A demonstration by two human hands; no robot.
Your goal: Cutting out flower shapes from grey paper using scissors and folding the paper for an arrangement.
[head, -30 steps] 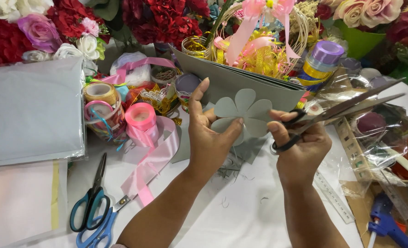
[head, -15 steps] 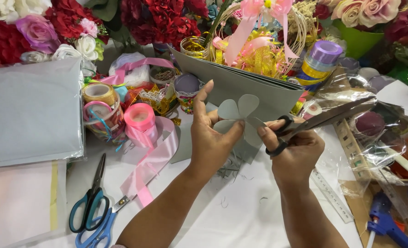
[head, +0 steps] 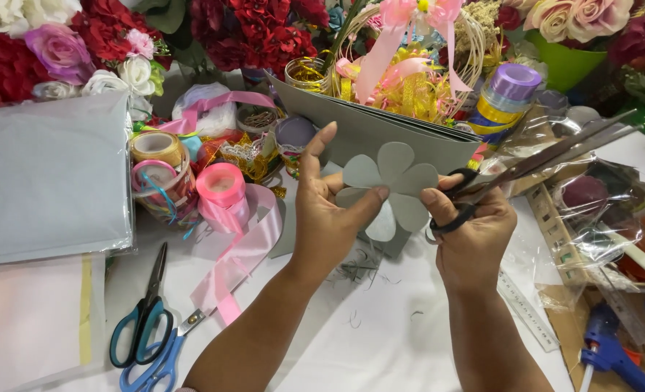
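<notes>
A grey flower-shaped paper cutout [head: 394, 187] is held up above the white table [head: 380, 341], in front of a stack of grey card sheets [head: 380, 131]. It is pinched by the left hand [head: 330, 218], thumb across the lower petals and fingers behind, the grip closed firmly on the paper. Black-handled scissors [head: 511, 170] are gripped by the right hand [head: 471, 232], fingers through the loops, blades pointing up and to the right; the blades appear nearly closed, though blur makes that hard to judge. The right thumb is touching the cutout's edge. A pink ribbon roll [head: 222, 187] is seen to the left, and blue-handled scissors [head: 144, 337] are lying near the table's front.
</notes>
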